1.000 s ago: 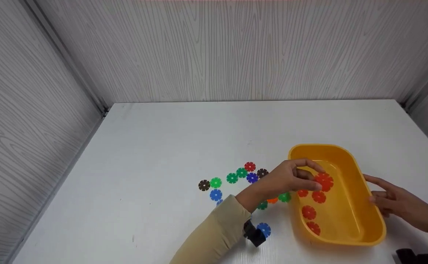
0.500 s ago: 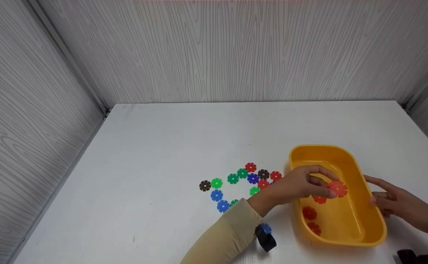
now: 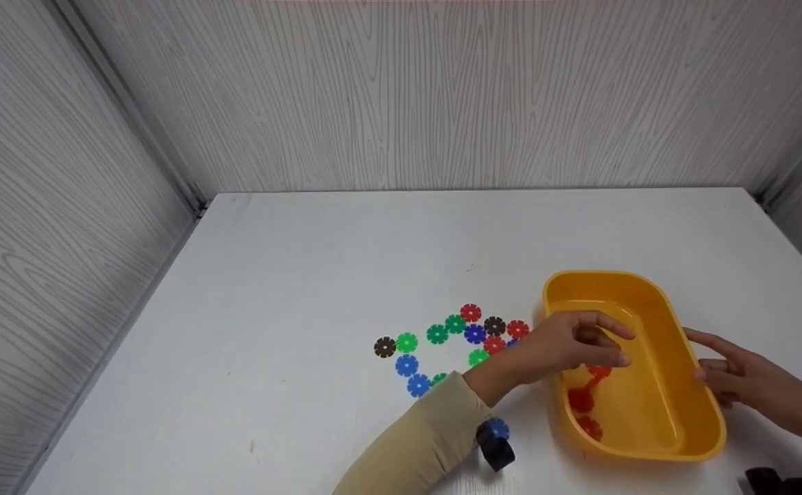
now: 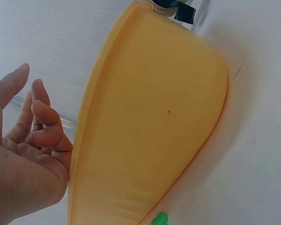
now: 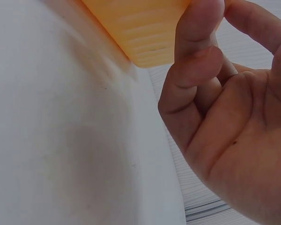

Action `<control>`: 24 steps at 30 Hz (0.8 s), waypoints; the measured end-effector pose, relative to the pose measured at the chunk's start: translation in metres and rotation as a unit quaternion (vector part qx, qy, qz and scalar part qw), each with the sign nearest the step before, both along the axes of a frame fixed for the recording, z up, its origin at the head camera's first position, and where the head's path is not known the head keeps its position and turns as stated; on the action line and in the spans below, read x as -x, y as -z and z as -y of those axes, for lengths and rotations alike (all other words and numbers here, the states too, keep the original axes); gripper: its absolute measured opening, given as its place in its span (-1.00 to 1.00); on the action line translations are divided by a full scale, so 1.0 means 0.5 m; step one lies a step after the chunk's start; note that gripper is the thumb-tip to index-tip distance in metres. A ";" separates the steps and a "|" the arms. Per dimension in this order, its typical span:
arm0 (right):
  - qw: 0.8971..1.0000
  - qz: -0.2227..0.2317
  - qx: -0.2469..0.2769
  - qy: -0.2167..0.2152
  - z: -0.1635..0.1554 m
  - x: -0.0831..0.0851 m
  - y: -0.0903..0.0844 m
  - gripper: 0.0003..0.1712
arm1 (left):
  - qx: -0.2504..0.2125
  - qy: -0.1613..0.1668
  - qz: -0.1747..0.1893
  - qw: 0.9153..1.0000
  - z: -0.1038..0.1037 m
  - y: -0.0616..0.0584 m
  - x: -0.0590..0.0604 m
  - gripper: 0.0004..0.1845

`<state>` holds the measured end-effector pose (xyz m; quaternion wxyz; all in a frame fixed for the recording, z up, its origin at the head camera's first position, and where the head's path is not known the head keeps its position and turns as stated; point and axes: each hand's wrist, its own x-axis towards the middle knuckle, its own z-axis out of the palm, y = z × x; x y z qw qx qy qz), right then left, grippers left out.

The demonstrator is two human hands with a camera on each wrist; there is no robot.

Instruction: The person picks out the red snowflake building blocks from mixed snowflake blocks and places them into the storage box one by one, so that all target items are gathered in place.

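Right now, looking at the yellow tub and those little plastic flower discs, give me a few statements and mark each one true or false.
1. The yellow tub holds only red discs. True.
2. The left hand pinches a red disc. False: its fingers hold nothing.
3. The right hand rests against the tub's outer wall. True.
4. Every disc is in the tub. False: the loose discs lie on the white table.

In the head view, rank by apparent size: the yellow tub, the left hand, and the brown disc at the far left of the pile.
1. Yellow tub, clearly largest.
2. Left hand, reaching over the tub's rim.
3. Brown disc, far smallest.
All lie at a similar distance from the camera, so the order is safe.
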<state>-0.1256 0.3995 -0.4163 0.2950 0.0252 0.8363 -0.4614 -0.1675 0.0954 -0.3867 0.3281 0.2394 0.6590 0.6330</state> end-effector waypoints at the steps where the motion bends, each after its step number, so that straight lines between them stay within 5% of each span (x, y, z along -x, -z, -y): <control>1: 1.000 0.002 0.001 0.003 0.000 0.000 -0.001 -0.05 | -0.001 -0.002 -0.006 1.000 0.005 -0.001 0.002 -0.73; 11: 1.000 0.006 0.005 0.015 0.002 -0.002 0.001 -0.04 | 0.027 -0.044 -0.098 0.994 0.077 -0.001 0.045 -0.69; 18: 1.000 -0.004 0.025 0.001 -0.005 -0.002 0.006 -0.08 | 0.094 -0.068 -0.185 0.976 0.128 0.008 0.083 -0.64; 24: 1.000 0.001 0.018 0.009 -0.002 -0.001 0.004 -0.06 | 0.167 -0.092 -0.210 0.959 0.162 0.024 0.109 -0.59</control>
